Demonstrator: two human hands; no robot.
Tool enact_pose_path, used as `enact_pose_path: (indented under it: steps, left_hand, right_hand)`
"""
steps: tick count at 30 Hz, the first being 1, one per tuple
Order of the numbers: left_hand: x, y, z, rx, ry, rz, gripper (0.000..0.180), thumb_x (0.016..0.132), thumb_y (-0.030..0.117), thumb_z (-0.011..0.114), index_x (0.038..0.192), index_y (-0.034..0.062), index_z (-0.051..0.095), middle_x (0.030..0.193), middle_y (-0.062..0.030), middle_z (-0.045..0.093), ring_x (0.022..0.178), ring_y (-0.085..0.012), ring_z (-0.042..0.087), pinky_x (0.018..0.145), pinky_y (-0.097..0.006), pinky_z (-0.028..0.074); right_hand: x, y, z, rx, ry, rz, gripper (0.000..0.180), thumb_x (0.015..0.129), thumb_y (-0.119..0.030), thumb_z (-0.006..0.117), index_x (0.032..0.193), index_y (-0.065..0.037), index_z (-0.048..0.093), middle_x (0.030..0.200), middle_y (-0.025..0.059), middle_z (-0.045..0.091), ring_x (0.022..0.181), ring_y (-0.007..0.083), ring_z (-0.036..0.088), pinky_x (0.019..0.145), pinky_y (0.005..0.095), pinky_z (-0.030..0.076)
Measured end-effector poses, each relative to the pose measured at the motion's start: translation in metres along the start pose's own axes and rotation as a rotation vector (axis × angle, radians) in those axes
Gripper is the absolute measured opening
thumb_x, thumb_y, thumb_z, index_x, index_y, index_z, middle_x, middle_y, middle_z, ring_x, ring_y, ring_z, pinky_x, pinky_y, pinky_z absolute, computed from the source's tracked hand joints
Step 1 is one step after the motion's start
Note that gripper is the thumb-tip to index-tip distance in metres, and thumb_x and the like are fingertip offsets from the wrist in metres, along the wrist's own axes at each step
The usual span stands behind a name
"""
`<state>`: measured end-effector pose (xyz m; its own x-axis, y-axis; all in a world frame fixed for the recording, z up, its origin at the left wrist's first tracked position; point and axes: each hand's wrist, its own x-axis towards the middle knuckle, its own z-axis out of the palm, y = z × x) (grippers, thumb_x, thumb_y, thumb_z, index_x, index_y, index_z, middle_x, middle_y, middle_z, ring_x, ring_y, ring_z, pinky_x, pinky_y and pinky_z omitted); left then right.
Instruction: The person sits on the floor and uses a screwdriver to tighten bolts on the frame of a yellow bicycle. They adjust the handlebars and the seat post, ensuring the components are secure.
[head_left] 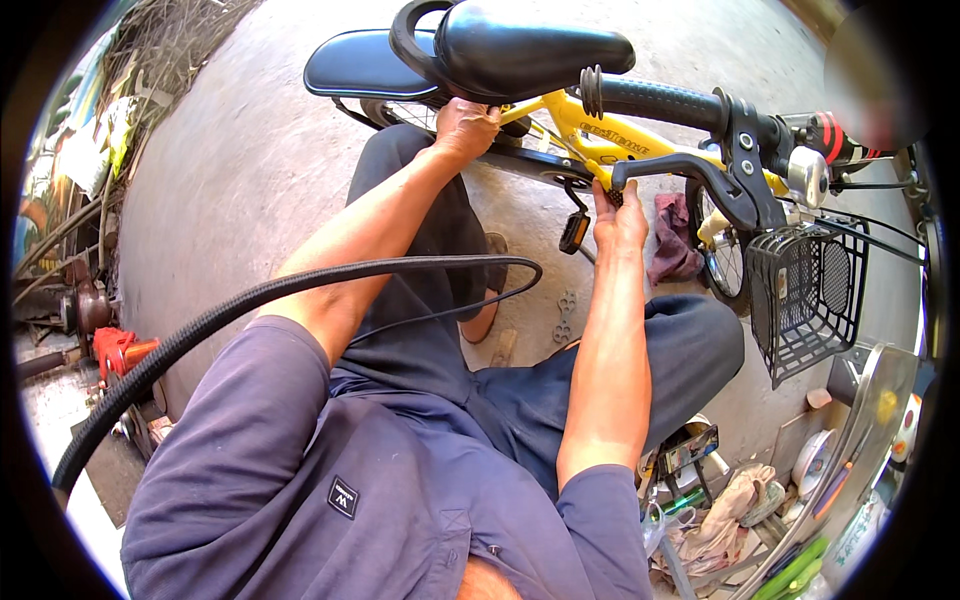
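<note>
- My left hand is curled shut on the yellow bicycle frame, just under the black saddle.
- My right hand reaches up to the chain near the pedal; its fingers pinch closed there, though what exactly they grip I cannot tell.
- The bicycle stands on the concrete floor in front of my knees, its black basket to my right.
- A black tyre loops over my left arm.
- A maroon rag lies on the floor beside the front wheel.

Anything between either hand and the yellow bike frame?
Nothing visible. The left hand already grips the yellow bike frame under the black saddle; the right hand is on it by the pedal, below the brake lever.
</note>
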<state>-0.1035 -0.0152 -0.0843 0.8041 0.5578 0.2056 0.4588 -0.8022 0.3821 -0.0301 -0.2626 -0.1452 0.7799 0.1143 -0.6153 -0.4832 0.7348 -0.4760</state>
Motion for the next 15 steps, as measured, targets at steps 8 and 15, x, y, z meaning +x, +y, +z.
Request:
enact_pose_path:
  steps: [8, 15]
  left_hand:
    - [-0.0002, -0.0026, 0.0028, 0.009, 0.026, 0.014, 0.033, 0.087, 0.036, 0.055, 0.079, 0.0081, 0.072, 0.076, -0.015, 0.068, 0.075, -0.0365, 0.067, 0.071, -0.045, 0.054]
    - [0.0, -0.0024, 0.0021, 0.021, 0.02, 0.015, 0.032, 0.088, 0.035, 0.055, 0.082, 0.0089, 0.072, 0.076, -0.0147, 0.069, 0.075, -0.0357, 0.067, 0.072, -0.045, 0.054]
  right_hand:
    - [0.0062, 0.0067, -0.0089, -0.017, -0.012, 0.039, 0.03, 0.096, -0.018, 0.059, 0.11, 0.007, 0.049, 0.105, 0.019, 0.058, 0.094, 0.0318, 0.064, 0.081, 0.047, 0.061]
    - [0.0068, 0.0071, -0.008, 0.005, -0.027, 0.066, 0.029, 0.097, -0.019, 0.058, 0.109, 0.006, 0.048, 0.103, 0.0187, 0.058, 0.095, 0.0317, 0.064, 0.082, 0.0473, 0.061]
